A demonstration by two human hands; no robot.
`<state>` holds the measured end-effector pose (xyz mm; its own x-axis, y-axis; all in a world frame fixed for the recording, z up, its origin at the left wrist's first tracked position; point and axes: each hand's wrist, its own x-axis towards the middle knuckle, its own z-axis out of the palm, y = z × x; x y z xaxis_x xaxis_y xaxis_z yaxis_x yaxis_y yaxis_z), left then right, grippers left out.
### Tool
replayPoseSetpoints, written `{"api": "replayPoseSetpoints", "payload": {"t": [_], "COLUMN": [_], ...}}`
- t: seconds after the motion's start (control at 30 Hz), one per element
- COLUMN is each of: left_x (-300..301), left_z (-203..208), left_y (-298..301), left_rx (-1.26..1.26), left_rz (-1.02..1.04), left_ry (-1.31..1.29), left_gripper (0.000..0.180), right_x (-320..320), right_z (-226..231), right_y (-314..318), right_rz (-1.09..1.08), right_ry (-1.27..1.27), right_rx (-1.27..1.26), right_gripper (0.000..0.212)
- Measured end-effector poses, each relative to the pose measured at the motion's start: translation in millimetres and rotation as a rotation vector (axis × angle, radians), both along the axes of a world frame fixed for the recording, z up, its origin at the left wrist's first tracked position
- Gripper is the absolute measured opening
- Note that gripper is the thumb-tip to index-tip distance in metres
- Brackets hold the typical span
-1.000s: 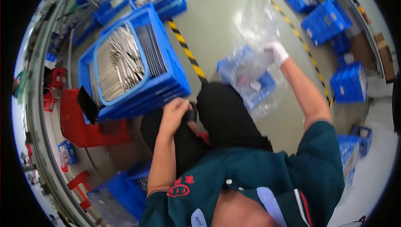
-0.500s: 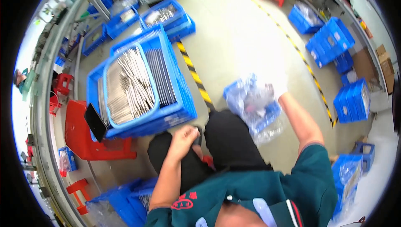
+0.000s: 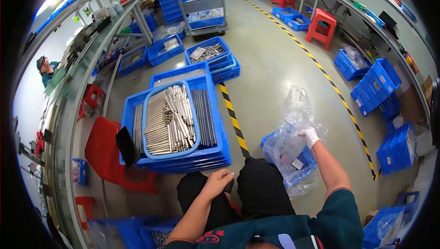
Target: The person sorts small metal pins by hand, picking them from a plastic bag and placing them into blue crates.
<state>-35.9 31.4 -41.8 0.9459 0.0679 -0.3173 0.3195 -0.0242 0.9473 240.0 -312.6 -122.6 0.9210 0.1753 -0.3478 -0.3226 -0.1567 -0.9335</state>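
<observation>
the gloved right hand [image 3: 310, 137] grasps the clear bag [image 3: 294, 105], spread mostly left of that grip; likely light, limp, slippery, best taken by a fold. cannot tell if the left hand [image 3: 218, 183] grips anything.

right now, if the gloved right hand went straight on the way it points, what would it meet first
The gloved right hand would most likely meet the clear plastic bag, which it seems to touch; exact depth is hard to judge.
</observation>
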Motion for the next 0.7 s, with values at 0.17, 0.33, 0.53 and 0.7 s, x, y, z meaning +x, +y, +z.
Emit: {"api": "replayPoseSetpoints", "payload": {"t": [0.17,0.33,0.53,0.7], "left_x": [3,11,-5,3], "left_z": [-11,-5,11,-7], "left_y": [4,-10,4,3], "left_rx": [0.211,0.166,0.21,0.18], "left_rz": [-0.05,0.005,-0.023,0.035], "left_ry": [-0.065,-0.171,-0.024,-0.112], "left_gripper": [0.024,0.025,0.027,0.026], "right_x": [6,29,36,35], "right_z": [-49,-100,-114,-123], "right_y": [-12,-55,-20,-30], "right_rz": [0.001,-0.148,-0.161,-0.165], "right_ry": [-0.142,-0.105,0.056,-0.03], "right_rx": [-0.084,-0.054,0.037,-0.085], "right_gripper": [0.009,0.013,0.009,0.013]}}
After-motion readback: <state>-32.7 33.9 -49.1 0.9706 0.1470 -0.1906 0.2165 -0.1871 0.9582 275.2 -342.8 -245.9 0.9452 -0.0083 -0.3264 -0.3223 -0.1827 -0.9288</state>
